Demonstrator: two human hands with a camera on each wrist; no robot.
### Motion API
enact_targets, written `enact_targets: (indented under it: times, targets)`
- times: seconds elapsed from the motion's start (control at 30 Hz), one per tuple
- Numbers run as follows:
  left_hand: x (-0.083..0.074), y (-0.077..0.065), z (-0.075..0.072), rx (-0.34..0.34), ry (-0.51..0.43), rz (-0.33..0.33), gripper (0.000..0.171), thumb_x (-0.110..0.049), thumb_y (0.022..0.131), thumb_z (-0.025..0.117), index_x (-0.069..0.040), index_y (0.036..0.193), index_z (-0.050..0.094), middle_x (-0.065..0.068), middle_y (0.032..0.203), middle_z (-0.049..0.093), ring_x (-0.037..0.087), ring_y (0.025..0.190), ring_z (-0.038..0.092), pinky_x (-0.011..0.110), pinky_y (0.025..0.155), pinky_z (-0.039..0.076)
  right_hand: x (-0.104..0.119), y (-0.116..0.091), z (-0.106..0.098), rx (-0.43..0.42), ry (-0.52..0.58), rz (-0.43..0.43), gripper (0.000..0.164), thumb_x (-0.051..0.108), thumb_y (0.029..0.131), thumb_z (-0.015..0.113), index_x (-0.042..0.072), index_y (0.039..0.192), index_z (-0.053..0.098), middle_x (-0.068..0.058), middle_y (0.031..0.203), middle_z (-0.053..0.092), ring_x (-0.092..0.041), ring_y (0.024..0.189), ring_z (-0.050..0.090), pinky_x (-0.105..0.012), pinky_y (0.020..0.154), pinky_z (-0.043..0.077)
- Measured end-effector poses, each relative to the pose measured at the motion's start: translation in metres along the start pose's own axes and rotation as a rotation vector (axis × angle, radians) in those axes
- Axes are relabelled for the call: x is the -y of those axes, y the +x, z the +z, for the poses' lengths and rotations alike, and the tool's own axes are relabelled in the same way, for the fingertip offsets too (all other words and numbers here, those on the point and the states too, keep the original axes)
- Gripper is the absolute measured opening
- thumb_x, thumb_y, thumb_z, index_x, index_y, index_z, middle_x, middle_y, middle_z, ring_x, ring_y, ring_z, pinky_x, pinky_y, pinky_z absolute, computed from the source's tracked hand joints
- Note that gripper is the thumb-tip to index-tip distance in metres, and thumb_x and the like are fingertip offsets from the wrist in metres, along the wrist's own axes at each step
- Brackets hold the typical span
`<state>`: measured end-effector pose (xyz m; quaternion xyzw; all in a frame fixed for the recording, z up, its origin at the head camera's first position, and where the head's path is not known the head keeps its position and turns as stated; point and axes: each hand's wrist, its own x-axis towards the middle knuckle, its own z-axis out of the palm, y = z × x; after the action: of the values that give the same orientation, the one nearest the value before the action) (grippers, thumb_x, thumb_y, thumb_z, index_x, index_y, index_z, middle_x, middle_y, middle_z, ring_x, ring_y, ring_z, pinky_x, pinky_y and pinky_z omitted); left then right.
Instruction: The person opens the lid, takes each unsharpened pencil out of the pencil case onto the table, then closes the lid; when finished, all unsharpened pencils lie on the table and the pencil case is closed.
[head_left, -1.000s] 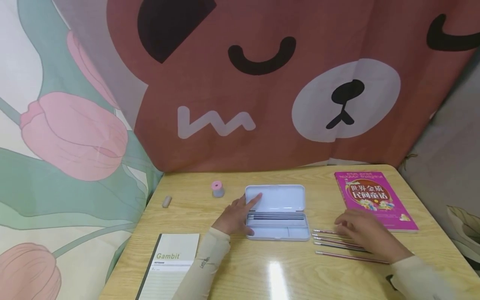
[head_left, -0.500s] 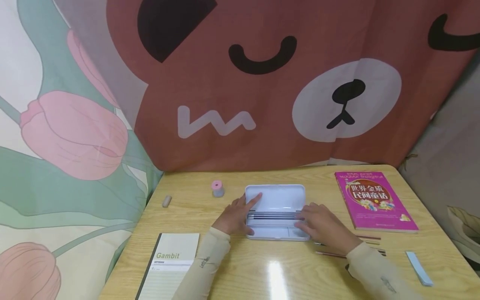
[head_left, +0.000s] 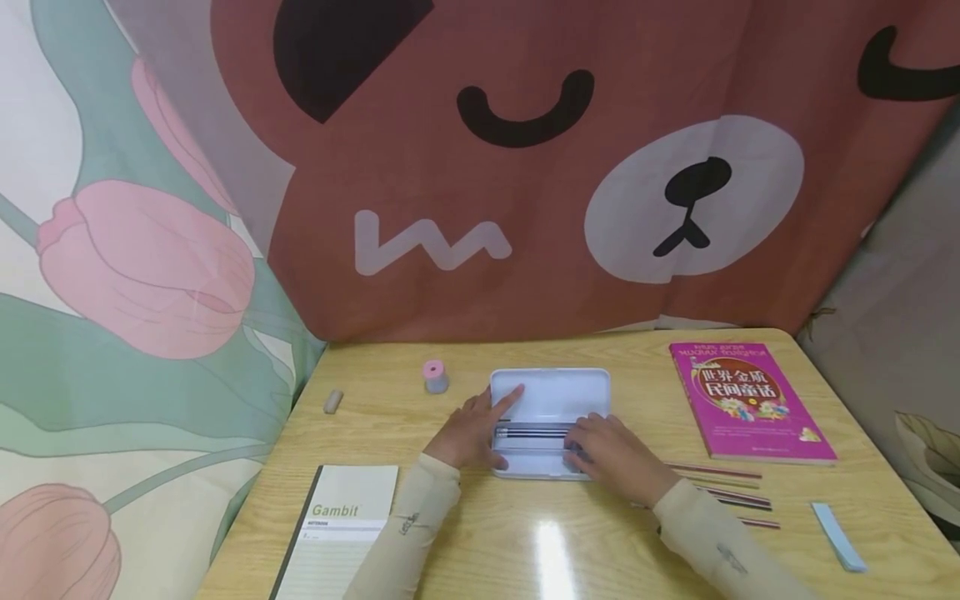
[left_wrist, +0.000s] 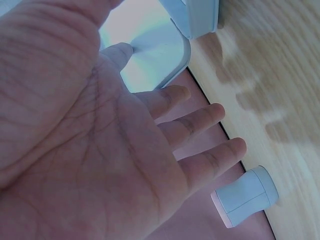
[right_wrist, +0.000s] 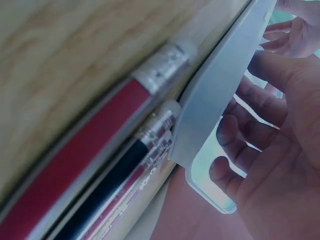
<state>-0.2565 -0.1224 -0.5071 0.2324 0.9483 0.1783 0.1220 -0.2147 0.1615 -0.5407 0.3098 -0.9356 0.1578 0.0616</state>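
A white pencil case (head_left: 555, 393) stands open with its lid raised; several pencils (head_left: 528, 432) lie in its rear compartment. My left hand (head_left: 468, 437) steadies the case's left end, its index finger against the inside of the lid and its thumb at the front. The left wrist view shows that palm (left_wrist: 110, 135) with the fingers spread. Over the right part of the case is my right hand (head_left: 622, 454), fingers bent down into it. In the right wrist view the curled fingers (right_wrist: 232, 135) reach over the case wall (right_wrist: 212, 105); whether they pinch anything is hidden.
Several loose pencils (head_left: 720, 479) lie right of the case, partly under the right forearm. A magenta book (head_left: 750, 404) and a pale blue strip (head_left: 837, 537) are farther right. To the left are a pink-topped small cylinder (head_left: 435, 377), a small greyish block (head_left: 333, 402) and a notebook (head_left: 337, 533).
My right hand has moved left from above the loose pencils to the case, then farther in along it. The blue strip has come into view from behind the arm. The left hand stays put.
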Motion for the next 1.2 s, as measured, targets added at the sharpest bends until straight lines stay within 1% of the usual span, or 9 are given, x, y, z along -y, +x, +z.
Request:
enact_targets:
  times: [0.3,0.47,0.7,0.77,0.87,0.97,1.03,1.1,1.2]
  targets:
    - [-0.0006,0.0008,-0.0003,0.012,-0.013,-0.014,0.120,-0.022,0.083,0.100,-0.034,0.177,0.025,0.018,0.182,0.024,0.043,0.159,0.039,0.061,0.129,0.038,-0.0001,0.0052,-0.0001,-0.024,0.028,-0.024,0.007,0.023,0.103,0.079,0.020,0.102,0.073,0.012,0.098,0.066,-0.012,0.097,0.058,-0.036,0.085,0.050]
    - [-0.0009,0.0001,-0.0004,0.007,-0.006,-0.013,0.121,-0.022,0.083,0.100,-0.034,0.177,0.026,0.018,0.182,0.024,0.043,0.160,0.039,0.061,0.129,0.038,-0.0017,0.0049,0.0020,-0.012,0.081,-0.010,0.007,0.022,0.104,0.077,0.022,0.104,0.070,0.016,0.094,0.062,-0.007,0.093,0.054,-0.036,0.086,0.049]
    - [-0.0022,-0.0004,-0.0005,0.009,-0.010,-0.015,0.120,-0.022,0.083,0.100,-0.035,0.177,0.025,0.015,0.183,0.023,0.042,0.160,0.038,0.062,0.129,0.038,-0.0048,0.0041,0.0034,0.011,0.091,-0.007,0.006,0.027,0.108,0.073,0.022,0.106,0.072,0.017,0.098,0.062,-0.008,0.098,0.054,-0.037,0.089,0.050]
    - [-0.0022,-0.0002,0.0001,0.011,-0.009,-0.017,0.121,-0.022,0.083,0.100,-0.035,0.177,0.025,0.014,0.184,0.023,0.042,0.160,0.038,0.061,0.130,0.038,-0.0049,0.0042,0.0035,0.019,0.109,0.004,0.005,0.025,0.107,0.074,0.023,0.106,0.070,0.017,0.097,0.060,-0.007,0.097,0.054,-0.037,0.088,0.050]
    - [-0.0023,0.0003,0.0007,0.012,-0.008,-0.020,0.121,-0.022,0.083,0.100,-0.036,0.177,0.025,0.014,0.184,0.022,0.042,0.161,0.038,0.061,0.130,0.037,-0.0050,0.0047,0.0044,0.018,0.132,0.018,0.008,0.022,0.106,0.075,0.024,0.106,0.068,0.017,0.096,0.058,-0.006,0.094,0.052,-0.036,0.087,0.049]
    - [-0.0033,-0.0003,0.0002,0.013,-0.012,-0.028,0.121,-0.022,0.083,0.099,-0.037,0.177,0.025,0.014,0.184,0.022,0.042,0.162,0.037,0.062,0.130,0.036,-0.0051,0.0050,0.0059,0.011,0.143,0.023,0.007,0.021,0.105,0.076,0.023,0.109,0.070,0.017,0.097,0.060,-0.006,0.094,0.052,-0.035,0.087,0.049]
    - [-0.0041,-0.0010,-0.0006,0.011,-0.018,-0.030,0.120,-0.022,0.083,0.099,-0.037,0.177,0.025,0.014,0.184,0.022,0.042,0.162,0.036,0.062,0.131,0.035,-0.0055,0.0050,0.0066,0.000,0.134,0.006,0.008,0.020,0.106,0.076,0.022,0.112,0.073,0.015,0.100,0.064,-0.007,0.098,0.055,-0.037,0.090,0.050]
    - [-0.0045,-0.0014,-0.0014,0.012,-0.017,-0.030,0.120,-0.022,0.084,0.099,-0.036,0.177,0.025,0.014,0.184,0.022,0.042,0.161,0.037,0.062,0.130,0.036,-0.0058,0.0046,0.0065,-0.005,0.132,0.000,0.010,0.020,0.106,0.075,0.023,0.116,0.075,0.014,0.105,0.069,-0.009,0.103,0.057,-0.039,0.094,0.052]
    - [-0.0045,-0.0016,-0.0022,0.007,0.000,-0.019,0.120,-0.022,0.083,0.100,-0.034,0.177,0.026,0.015,0.183,0.024,0.043,0.159,0.039,0.062,0.128,0.039,-0.0066,0.0028,0.0035,-0.023,0.135,-0.014,0.013,0.019,0.106,0.074,0.023,0.118,0.077,0.012,0.112,0.073,-0.014,0.112,0.061,-0.046,0.102,0.052]
